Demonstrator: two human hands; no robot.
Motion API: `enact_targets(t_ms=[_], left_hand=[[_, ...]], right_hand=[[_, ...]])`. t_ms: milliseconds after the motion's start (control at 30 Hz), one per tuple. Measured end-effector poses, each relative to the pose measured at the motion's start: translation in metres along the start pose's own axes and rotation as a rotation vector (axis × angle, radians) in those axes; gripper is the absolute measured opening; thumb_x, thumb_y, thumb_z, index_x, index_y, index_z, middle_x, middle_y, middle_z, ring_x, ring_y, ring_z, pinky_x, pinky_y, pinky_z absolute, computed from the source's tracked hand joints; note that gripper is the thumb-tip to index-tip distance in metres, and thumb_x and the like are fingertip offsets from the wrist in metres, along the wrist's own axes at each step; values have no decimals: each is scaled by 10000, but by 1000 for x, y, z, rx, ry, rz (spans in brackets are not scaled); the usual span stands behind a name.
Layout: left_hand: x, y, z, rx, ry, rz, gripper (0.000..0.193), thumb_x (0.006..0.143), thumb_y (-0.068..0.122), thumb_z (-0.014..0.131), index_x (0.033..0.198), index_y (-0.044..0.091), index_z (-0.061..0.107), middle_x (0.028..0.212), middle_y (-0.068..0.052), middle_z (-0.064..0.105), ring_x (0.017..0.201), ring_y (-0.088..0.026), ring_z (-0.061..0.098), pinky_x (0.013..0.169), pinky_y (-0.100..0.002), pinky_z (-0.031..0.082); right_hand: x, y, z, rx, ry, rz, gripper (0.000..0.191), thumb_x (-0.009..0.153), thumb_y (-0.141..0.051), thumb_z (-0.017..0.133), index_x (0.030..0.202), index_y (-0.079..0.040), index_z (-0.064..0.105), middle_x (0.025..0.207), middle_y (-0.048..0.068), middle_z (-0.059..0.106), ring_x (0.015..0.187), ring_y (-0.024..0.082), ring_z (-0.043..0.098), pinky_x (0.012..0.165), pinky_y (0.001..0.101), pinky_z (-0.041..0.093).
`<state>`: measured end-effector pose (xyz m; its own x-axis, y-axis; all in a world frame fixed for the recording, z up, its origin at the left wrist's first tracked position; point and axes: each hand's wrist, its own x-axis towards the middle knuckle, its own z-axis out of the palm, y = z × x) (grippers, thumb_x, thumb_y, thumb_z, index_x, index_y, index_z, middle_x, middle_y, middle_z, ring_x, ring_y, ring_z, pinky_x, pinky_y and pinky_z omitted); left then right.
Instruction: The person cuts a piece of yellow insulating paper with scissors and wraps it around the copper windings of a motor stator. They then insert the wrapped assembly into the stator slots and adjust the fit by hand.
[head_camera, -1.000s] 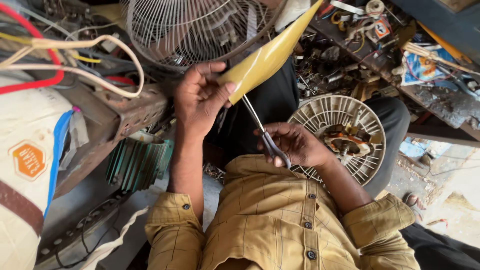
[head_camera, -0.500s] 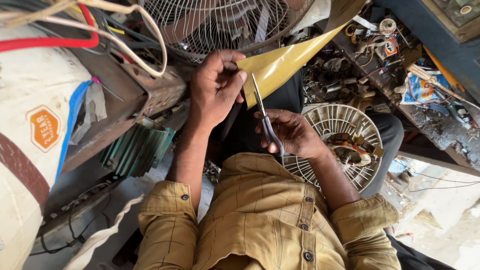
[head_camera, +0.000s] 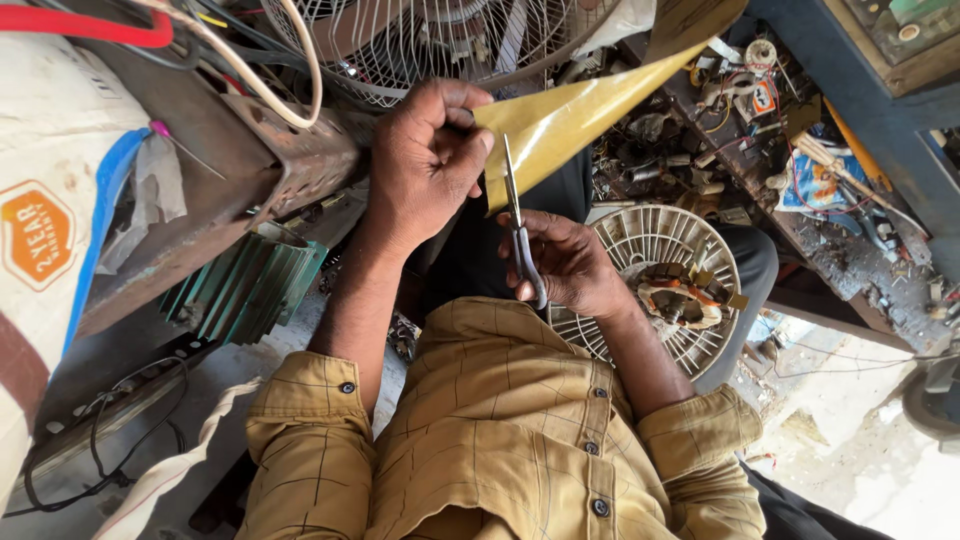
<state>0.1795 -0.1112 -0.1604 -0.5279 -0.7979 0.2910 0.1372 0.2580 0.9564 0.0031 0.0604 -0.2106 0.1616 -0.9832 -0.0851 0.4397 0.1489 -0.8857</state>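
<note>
In the head view, the left hand (head_camera: 425, 160) is pinching the near end of a long yellow sheet (head_camera: 580, 115) between thumb and fingers, holding it up before a wire fan guard (head_camera: 420, 45). The right hand (head_camera: 570, 265) is gripping scissors (head_camera: 520, 230), whose blades are touching the sheet's edge just beside the left thumb, above a round fan motor housing (head_camera: 665, 290) lying on the person's lap.

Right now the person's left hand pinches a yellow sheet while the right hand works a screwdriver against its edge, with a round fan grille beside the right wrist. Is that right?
One detail is wrong: the right hand holds scissors, not a screwdriver. The head view shows their blades at the yellow sheet, which the left hand pinches, with the round fan grille beside the right wrist.
</note>
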Motion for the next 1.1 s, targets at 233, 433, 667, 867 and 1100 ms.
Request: enact_targets(t_ms=[233,433,667,867,1100], left_hand=[[0,2,4,-29,-48,-4,223,1022,-76,665,1208,36,615,996,-56,656,746,-73,731,551,-223,605],[-5,11,9,-69,-99,-62,242,1012,-54,677,1228,33,610,975,-47,645,766,-68,706,601,-202,616],[-4,13,10,-94,-97,-95,244,1007,-40,671,1232,25,602,982,-55,676,763,-71,715,603,-203,617],[-5,11,14,-210,-131,-106,226,1002,-50,655,1211,14,596,1009,-70,669,819,-85,735,644,-227,657],[-3,9,18,-269,-119,-121,305,973,43,718,1248,22,586,984,-69,674,812,-100,707,651,-256,648]], right_hand=[[1,1,6,8,50,-24,764,835,-11,880,1507,-15,518,1190,101,696,922,144,714,827,275,600],[2,-15,-1,-44,36,-40,794,829,-23,881,1529,-13,507,1206,101,679,947,140,701,861,270,591],[3,-9,6,-41,52,-67,739,854,39,845,1514,-20,518,1196,104,680,928,140,716,807,271,603],[5,-16,7,-85,60,-124,704,854,42,836,1485,-14,528,1340,103,645,949,119,689,856,278,602],[2,-12,2,-98,80,-132,734,864,57,833,1521,-6,512,1245,128,674,1022,137,688,889,301,615]])
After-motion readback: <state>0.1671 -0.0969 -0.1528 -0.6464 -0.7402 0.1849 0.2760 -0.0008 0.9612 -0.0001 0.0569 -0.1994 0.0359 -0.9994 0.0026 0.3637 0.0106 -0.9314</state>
